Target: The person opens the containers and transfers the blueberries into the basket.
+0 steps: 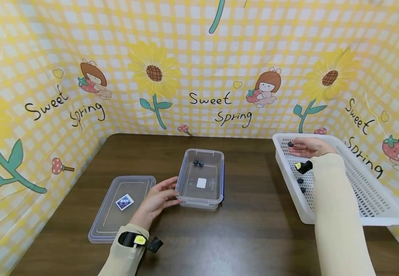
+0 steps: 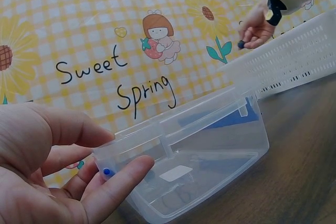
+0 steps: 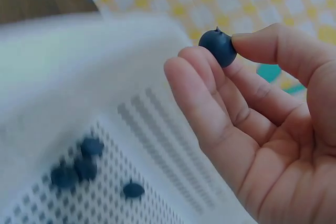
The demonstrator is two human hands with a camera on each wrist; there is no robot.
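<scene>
A blueberry (image 3: 217, 47) is pinched between the thumb and fingertips of my right hand (image 1: 311, 147), raised over the far left part of the white perforated basket (image 1: 288, 180). Several more blueberries (image 3: 85, 168) lie on the basket floor beneath it. My left hand (image 1: 156, 201) grips the near left corner of a clear plastic food container (image 1: 214, 174), thumb on one side of the wall and fingers on the other. Inside that uncovered container, two blueberries (image 1: 198, 163) sit side by side toward the far end.
Left of the container, its clear lid (image 1: 107, 216) with a blue-and-white label lies flat on the brown wooden table (image 1: 251, 234). A yellow checked cloth (image 1: 199, 69) hangs behind the table and along both sides. The basket stands at the table's right side.
</scene>
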